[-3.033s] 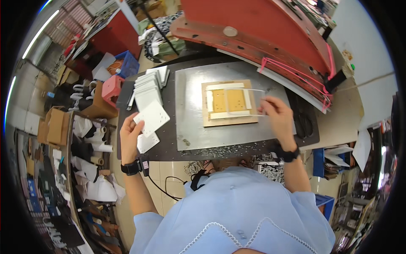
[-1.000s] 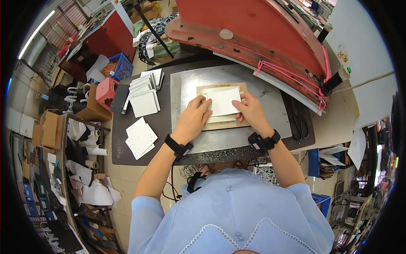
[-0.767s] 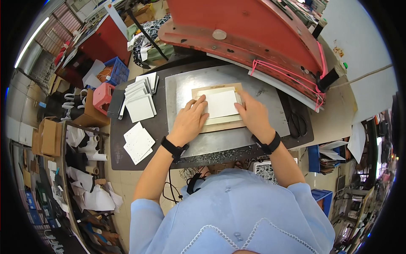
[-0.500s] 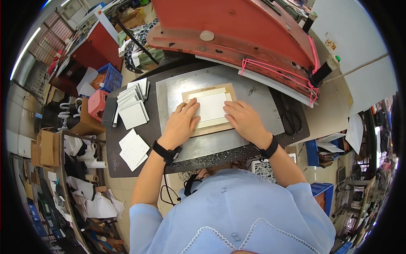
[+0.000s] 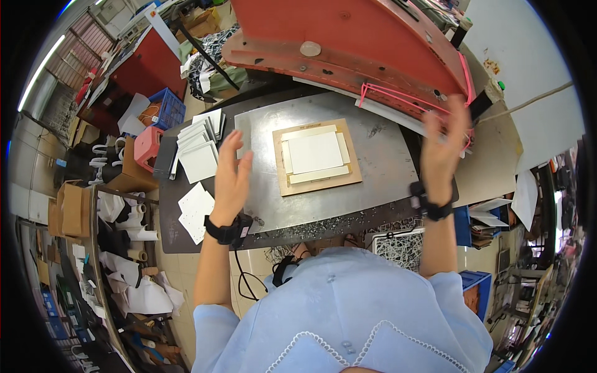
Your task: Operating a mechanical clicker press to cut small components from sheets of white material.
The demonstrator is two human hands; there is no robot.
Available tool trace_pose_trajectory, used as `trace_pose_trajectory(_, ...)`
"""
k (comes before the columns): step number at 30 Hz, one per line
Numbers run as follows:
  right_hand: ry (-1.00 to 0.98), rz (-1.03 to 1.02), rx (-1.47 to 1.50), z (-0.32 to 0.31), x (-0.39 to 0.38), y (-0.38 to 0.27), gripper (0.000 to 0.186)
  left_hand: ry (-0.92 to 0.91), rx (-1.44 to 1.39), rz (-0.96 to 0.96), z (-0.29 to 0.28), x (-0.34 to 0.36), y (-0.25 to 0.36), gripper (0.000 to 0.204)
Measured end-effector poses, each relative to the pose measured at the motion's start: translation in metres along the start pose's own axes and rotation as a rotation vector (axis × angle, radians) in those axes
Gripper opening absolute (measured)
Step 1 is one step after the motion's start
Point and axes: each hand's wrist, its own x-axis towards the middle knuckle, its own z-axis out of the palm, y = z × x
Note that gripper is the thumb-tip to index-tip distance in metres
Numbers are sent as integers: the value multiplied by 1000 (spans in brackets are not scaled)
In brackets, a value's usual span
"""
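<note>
On the table, a white card lies between the empty left hand and empty right hand, nearer the left.

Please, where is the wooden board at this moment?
In the head view, the wooden board lies on the metal plate, near the picture's middle, between the left hand and the right hand, with the red machine beyond it.

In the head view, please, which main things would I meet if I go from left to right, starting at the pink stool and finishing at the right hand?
Pink stool, stack of white cards, left hand, wooden board, right hand.
</note>
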Motion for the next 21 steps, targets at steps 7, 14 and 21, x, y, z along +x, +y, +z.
trace_pose_trajectory(7, -10, 494, 443, -52, 76, 114, 60, -94, -143, -67, -14, -26, 13, 32)
trace_pose_trajectory(14, 1, 449, 329, -41, 67, 116, 57, -390, -148, -84, -3, -61, 61, 23)
trace_pose_trajectory(21, -176, 309, 143, -74, 6, 39, 46, -572, -223, 43, 18, -63, 106, 21)
